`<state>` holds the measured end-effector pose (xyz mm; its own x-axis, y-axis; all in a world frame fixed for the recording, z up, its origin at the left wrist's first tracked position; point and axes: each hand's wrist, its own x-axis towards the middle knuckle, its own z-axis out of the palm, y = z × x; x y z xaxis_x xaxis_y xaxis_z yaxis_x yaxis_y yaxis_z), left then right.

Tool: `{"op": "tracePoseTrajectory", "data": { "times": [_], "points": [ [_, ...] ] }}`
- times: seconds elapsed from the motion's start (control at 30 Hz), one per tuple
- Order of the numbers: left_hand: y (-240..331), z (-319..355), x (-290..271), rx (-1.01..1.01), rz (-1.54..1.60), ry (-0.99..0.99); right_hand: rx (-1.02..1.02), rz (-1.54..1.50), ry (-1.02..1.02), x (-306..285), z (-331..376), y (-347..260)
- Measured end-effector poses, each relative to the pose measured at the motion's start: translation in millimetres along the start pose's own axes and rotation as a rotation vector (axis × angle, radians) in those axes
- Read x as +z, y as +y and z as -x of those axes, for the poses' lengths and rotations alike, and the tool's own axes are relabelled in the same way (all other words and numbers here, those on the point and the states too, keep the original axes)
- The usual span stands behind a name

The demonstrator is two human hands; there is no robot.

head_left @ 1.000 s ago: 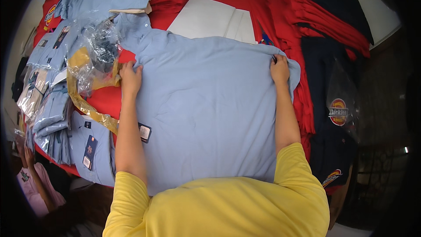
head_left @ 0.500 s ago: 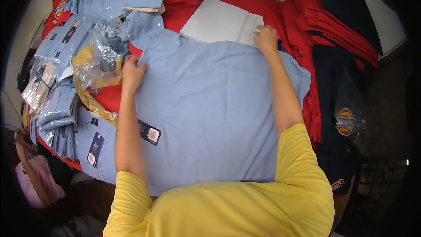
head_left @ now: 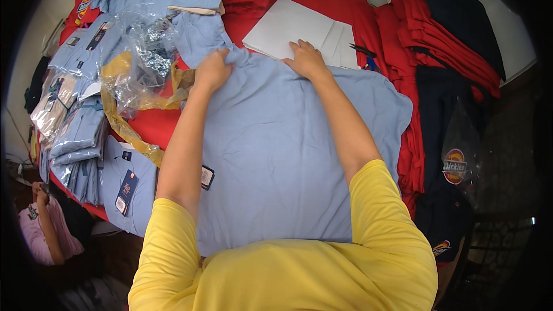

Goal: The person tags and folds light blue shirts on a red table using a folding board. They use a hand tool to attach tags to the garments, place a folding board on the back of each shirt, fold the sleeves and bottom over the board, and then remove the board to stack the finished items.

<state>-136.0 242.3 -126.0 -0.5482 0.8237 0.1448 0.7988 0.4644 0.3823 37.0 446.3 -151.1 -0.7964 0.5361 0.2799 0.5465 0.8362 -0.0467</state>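
Note:
A light blue shirt point(head_left: 276, 155) lies spread over the pile in front of me, its fabric lightly creased. My left hand point(head_left: 214, 71) rests on its upper left part, with thumb apart from the bent fingers. My right hand point(head_left: 308, 60) is at the shirt's upper edge, fingers spread over white sheets point(head_left: 288, 23) lying just beyond it. A dark hang tag with a white label point(head_left: 207, 177) shows beside my left forearm, which partly covers it.
At left are clear plastic bags point(head_left: 141, 52), a yellow strip point(head_left: 124, 124) and bagged blue shirts point(head_left: 78, 129). A tagged blue shirt point(head_left: 141, 196) lies nearer. Red garments point(head_left: 409, 29) and dark ones point(head_left: 440, 121) flank the right. A dark pointed tool point(head_left: 363, 50) lies by the sheets. Another person point(head_left: 49, 227) is at lower left.
My right hand has moved left from the far end of the white sheets, uncovering the dark pointed tool. My left hand has shifted right and farther up the blue shirt.

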Motion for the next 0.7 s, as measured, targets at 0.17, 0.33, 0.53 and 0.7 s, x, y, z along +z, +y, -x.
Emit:
{"op": "tracePoseTrajectory", "data": {
  "times": [0.17,0.33,0.53,0.7],
  "points": [
    [23,34,-4,-0.008,0.027,0.533,-0.016,-0.11,-0.152,-7,-6,-6],
    [69,100,18,0.365,-0.04,0.436,-0.145,-0.136,-0.103,-13,-12,19],
    [64,170,37,0.259,0.101,0.233,0.235,-0.243,0.242,-70,-8,21],
    [-29,197,33,0.088,-0.144,0.395,0.187,-1.479,0.735,-124,101,4]
  ]
}}
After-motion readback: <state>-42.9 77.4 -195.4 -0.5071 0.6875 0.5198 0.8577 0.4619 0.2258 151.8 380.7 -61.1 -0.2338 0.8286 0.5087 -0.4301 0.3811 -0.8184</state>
